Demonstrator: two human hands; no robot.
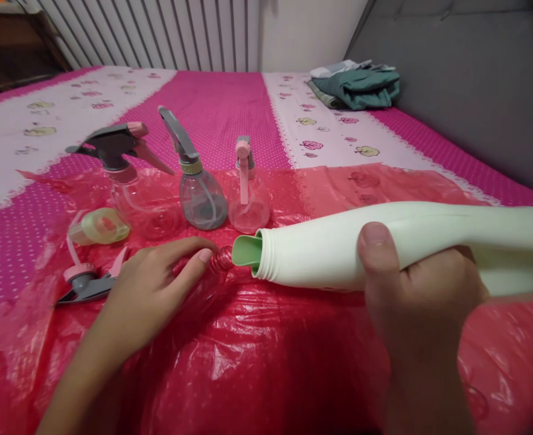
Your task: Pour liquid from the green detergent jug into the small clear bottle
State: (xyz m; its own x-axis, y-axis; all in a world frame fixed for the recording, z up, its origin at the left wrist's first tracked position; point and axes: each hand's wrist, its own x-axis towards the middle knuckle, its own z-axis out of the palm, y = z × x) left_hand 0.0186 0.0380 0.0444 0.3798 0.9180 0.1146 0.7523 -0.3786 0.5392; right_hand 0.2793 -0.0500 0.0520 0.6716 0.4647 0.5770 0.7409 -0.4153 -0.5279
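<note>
Pouring step: big white refill bottle [384, 244] tipped flat at mid-right of frame, green spout touching the threaded neck of a small clear bottle [214, 272] lying at centre.

Right hand [422, 290] wrapped round the smooth matte plastic, fingers clamped on it, thumb on top. Left hand [157, 284] steadying the little see-through bottle, fingers curled onto it. Probably needs a careful lift of the far end, spout kept lined up. Crinkly glossy red plastic sheet [266, 362] underneath, on a pink dotted bed [230, 103]. Three rounded spray bottles [203, 193] upright behind; loose trigger head [85, 284] at left.
</note>
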